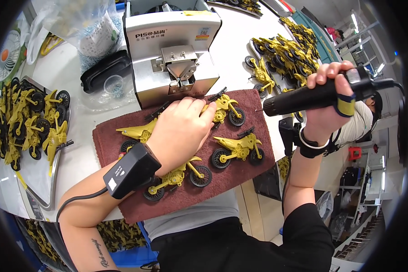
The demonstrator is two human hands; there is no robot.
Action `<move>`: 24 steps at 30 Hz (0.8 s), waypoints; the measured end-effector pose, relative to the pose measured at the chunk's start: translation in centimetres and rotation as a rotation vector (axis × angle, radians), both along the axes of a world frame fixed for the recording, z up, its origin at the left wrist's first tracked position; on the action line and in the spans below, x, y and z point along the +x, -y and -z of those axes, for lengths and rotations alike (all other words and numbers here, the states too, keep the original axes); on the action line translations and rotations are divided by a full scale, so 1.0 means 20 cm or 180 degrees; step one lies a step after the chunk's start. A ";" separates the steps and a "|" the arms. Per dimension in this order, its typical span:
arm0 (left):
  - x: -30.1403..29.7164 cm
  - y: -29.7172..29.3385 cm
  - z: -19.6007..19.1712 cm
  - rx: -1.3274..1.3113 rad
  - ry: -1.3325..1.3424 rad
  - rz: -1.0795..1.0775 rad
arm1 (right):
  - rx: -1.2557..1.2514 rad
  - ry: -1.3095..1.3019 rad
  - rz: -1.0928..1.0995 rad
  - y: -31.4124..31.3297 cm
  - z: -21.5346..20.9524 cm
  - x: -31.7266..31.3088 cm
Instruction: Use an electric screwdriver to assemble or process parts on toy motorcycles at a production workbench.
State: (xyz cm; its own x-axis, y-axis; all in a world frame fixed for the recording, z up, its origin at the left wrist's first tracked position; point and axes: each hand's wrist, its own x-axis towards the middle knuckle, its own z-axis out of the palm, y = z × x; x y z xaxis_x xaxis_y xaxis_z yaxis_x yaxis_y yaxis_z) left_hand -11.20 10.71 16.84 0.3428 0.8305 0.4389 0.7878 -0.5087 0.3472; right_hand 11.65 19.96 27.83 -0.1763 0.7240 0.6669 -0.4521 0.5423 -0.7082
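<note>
On a brown towel (258,172) lie several yellow toy motorcycles with black wheels. My left hand (181,129) rests over the far part of the towel with its fingers curled, the fingertips against the rear of a toy motorcycle (225,108). The palm side is hidden, as is part of a second toy motorcycle (138,131) beside it. Two more, a toy motorcycle (238,148) and another toy motorcycle (175,177), lie nearer to me. Raised at the right, my right hand (328,106) is wrapped round a black electric screwdriver (294,100), its thin bit pointing left, above the towel's right edge.
A metal screw feeder (172,36) stands just beyond the towel. Piles of toy motorcycles lie left (29,120) and far right (288,52). A small clear cup (113,85) and black tray (105,72) sit left of the feeder. A person (358,122) is behind at right.
</note>
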 end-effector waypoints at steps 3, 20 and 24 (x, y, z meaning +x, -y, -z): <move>-0.01 0.00 0.01 -0.0019 -0.0007 -0.0024 | 0.0124 -0.0142 -0.0334 -0.01 -0.13 -0.05; 0.02 -0.01 0.04 0.0162 0.0002 0.0014 | 0.0986 -0.1341 0.0119 -0.16 -0.43 -0.72; 0.01 -0.01 0.03 0.0182 -0.0045 0.0002 | 0.0886 -0.0443 -0.0183 0.12 -0.41 -0.73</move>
